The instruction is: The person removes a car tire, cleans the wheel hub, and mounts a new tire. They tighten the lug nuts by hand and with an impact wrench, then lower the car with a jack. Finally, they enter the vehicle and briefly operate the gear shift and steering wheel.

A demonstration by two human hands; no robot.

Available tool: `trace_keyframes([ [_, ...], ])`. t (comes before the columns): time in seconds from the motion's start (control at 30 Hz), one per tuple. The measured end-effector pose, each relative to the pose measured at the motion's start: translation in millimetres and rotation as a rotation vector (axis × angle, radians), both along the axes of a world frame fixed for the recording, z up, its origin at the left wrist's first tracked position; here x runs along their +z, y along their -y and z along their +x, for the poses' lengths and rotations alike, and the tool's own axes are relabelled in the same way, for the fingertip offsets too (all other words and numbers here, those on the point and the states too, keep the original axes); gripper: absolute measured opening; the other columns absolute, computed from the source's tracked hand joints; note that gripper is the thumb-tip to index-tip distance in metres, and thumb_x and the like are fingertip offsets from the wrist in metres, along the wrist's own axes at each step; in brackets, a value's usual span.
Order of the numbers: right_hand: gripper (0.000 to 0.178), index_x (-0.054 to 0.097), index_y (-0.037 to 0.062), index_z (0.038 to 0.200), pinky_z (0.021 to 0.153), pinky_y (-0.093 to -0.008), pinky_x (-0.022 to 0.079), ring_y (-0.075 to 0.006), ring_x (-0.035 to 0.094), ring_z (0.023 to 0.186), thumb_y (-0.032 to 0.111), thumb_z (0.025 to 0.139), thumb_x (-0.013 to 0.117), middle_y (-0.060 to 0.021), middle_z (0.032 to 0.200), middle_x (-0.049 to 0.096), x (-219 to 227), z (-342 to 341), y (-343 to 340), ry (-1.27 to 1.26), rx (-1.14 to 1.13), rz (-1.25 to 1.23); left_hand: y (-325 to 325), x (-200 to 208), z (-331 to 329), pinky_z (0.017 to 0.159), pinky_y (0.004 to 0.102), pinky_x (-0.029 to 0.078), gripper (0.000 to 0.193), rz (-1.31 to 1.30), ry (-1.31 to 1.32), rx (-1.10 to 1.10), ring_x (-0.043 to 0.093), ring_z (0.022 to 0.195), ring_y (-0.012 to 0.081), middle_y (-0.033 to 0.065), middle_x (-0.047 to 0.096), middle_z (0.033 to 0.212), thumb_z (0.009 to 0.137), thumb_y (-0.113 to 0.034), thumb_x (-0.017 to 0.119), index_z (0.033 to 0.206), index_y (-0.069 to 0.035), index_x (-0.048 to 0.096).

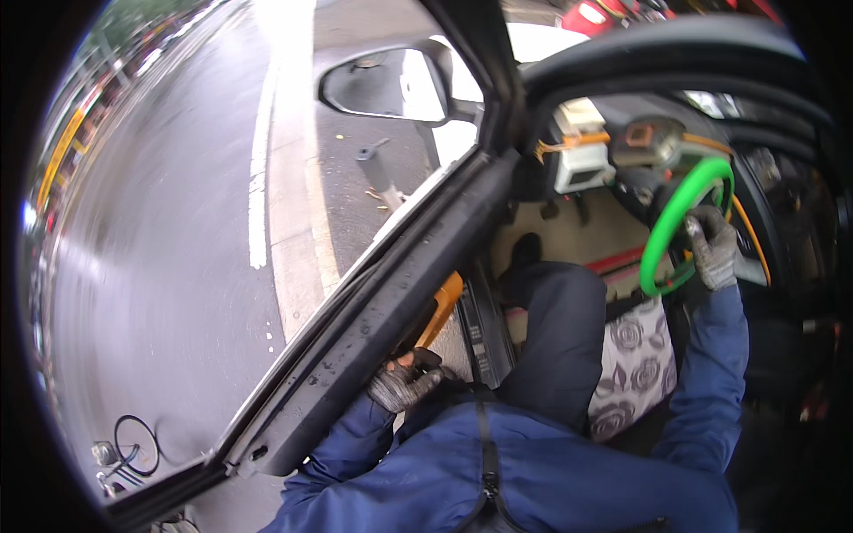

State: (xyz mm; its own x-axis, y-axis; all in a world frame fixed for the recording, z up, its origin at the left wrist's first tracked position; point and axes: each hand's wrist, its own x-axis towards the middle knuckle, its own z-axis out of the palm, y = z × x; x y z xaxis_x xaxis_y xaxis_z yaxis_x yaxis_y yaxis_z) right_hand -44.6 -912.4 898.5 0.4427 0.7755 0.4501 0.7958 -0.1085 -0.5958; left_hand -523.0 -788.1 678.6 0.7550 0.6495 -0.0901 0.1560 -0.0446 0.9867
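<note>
My right hand (713, 249), in a grey glove, is closed around the right part of a steering wheel (661, 244) with a bright green cover. My left hand (404, 380), also gloved, lies low against the inner side of the vehicle door (355, 342). Its fingers are curled, but what they hold is hidden. Just ahead of that hand an orange grip (442, 311) is fixed to the door's inside. Ground shows between the door and the sill (480, 333), so the door stands ajar.
Outside the door are a side mirror (384, 84), a grey post (378, 173), a wet road (178, 231) and a bicycle (133, 449). Inside, a white box (582, 167) sits by the dashboard display (641, 135). A flower-patterned cushion (635, 369) lies right of my leg.
</note>
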Motion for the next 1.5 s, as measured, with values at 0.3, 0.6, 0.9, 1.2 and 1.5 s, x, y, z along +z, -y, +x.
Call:
trace_keyframes([
  [0.3,0.016,0.061,-0.0003,0.091,0.062,-0.0265,0.045,-0.0089,0.052,0.066,0.015,0.086,0.061,-0.0052,0.071,0.060,-21.5,-19.4,66.0,-0.010,-0.201,-0.114,-6.1,-45.0,-44.9,0.071,0.0300,0.049,0.016,0.217,-0.182,0.041,0.060,0.077,0.0164,0.0053,0.063,0.084,0.081,-0.017,0.067,0.094,-0.008,0.061],
  [0.6,0.026,0.065,0.0024,0.091,0.065,-0.0356,0.051,-0.0196,0.062,0.069,0.027,0.085,0.064,-0.0120,0.076,0.065,-103.7,-140.6,-10.5,-0.119,0.117,-0.114,49.5,-45.5,-163.1,0.071,0.0308,0.050,0.011,0.275,-0.058,0.354,0.063,0.076,0.0177,0.0071,0.066,0.080,0.084,-0.006,0.059,0.093,-0.001,0.064],
  [0.9,0.023,0.065,0.0068,0.089,0.068,-0.0373,0.051,-0.0272,0.065,0.074,0.028,0.081,0.064,-0.0121,0.078,0.066,-227.2,-372.9,26.1,-0.229,0.583,-0.642,55.9,-76.8,-325.2,0.074,0.0273,0.048,0.018,0.120,-0.097,0.728,0.059,0.079,0.0117,0.0026,0.065,0.089,0.085,-0.002,0.061,0.103,-0.003,0.062],
  [1.2,0.025,0.066,0.0073,0.088,0.073,-0.0403,0.049,-0.0308,0.064,0.082,0.031,0.081,0.063,-0.0136,0.082,0.067,-188.2,-436.1,42.8,-0.190,0.533,-0.791,26.7,-37.3,-322.7,0.076,0.0322,0.051,0.023,0.434,-0.091,0.554,0.064,0.078,0.0185,0.0105,0.066,0.085,0.077,-0.006,0.068,0.098,-0.001,0.062],
  [1.5,0.030,0.067,0.0067,0.094,0.076,-0.0412,0.050,-0.0315,0.064,0.087,0.033,0.081,0.061,-0.0148,0.089,0.067,-165.7,-481.3,56.9,-0.165,0.391,-0.786,40.4,11.8,-311.9,0.070,0.0306,0.051,0.005,0.564,0.109,-0.114,0.062,0.071,0.0165,0.0090,0.066,0.079,0.082,-0.001,0.061,0.085,-0.004,0.062],
])
